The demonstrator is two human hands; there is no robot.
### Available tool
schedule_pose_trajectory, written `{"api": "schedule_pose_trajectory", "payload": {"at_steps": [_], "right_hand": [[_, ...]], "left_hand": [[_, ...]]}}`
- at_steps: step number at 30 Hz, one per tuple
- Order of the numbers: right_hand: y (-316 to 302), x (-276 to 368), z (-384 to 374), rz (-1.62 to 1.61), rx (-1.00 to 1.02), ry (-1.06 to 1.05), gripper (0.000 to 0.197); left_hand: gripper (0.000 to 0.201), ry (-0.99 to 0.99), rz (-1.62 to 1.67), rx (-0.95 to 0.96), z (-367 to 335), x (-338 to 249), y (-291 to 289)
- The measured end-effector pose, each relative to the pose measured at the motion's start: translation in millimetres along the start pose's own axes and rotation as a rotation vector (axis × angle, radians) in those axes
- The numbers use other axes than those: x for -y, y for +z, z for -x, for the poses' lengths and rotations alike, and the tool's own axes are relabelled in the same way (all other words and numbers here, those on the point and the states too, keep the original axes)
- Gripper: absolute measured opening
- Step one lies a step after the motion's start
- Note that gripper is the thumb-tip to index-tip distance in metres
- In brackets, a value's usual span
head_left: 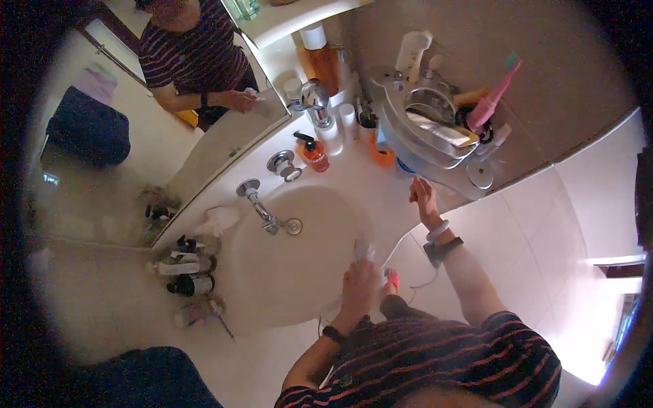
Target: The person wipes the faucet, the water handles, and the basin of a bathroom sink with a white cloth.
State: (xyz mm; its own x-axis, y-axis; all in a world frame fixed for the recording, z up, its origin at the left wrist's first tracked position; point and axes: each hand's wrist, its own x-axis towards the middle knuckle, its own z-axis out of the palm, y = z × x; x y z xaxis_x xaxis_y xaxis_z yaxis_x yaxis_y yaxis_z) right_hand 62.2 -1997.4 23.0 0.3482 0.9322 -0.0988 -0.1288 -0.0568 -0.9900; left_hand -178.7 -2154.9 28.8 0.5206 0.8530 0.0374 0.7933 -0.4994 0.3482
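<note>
My left hand [359, 285] is over the front rim of the white washbasin [299, 299]. Its fingers are closed round a blurred whitish, partly see-through thing [364, 250] whose kind I cannot make out. My right hand [424, 198] hovers by the counter's right edge, below the grey oval organizer [435, 146]. Its fingers are loosely bent and apart, with nothing visible in them. A white bracelet [437, 231] and a dark watch [443, 251] are on that wrist. A dark band [333, 334] circles the left wrist.
A chrome faucet [262, 209] reaches over the basin. Behind it stand an orange pump bottle [315, 155] and a chrome knob [284, 164]. Several bottles [190, 272] crowd the counter's left end. A pink brush [491, 105] leans in the organizer. A mirror [170, 129] rises at left; a white cord [396, 250] hangs down.
</note>
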Motion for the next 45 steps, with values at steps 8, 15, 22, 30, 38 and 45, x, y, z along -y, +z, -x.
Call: {"api": "schedule_pose_trajectory", "payload": {"at_steps": [8,15,22,30,38,45], "right_hand": [[0,-14,40,0.063,0.102,-0.002,0.040],[60,-10,27,0.161,0.229,0.025,0.034],[104,-18,-25,0.171,0.154,0.068,0.034],[119,-32,-46,0.049,0.138,-0.035,0.027],[133,-3,0,0.169,-0.178,-0.153,0.025],[189,40,14,0.484,0.033,-0.384,0.041]], "left_hand": [[0.052,-0.159,-0.187,0.171,112,49,-16],[0.054,-0.225,-0.221,0.089,131,63,-20],[0.051,-0.333,-0.060,0.148,116,60,-27],[0.054,-0.317,-0.036,0.153,120,70,-18],[0.057,-0.265,-0.065,0.217,122,83,-25],[0.042,-0.134,-0.317,0.000,149,104,-69]]}}
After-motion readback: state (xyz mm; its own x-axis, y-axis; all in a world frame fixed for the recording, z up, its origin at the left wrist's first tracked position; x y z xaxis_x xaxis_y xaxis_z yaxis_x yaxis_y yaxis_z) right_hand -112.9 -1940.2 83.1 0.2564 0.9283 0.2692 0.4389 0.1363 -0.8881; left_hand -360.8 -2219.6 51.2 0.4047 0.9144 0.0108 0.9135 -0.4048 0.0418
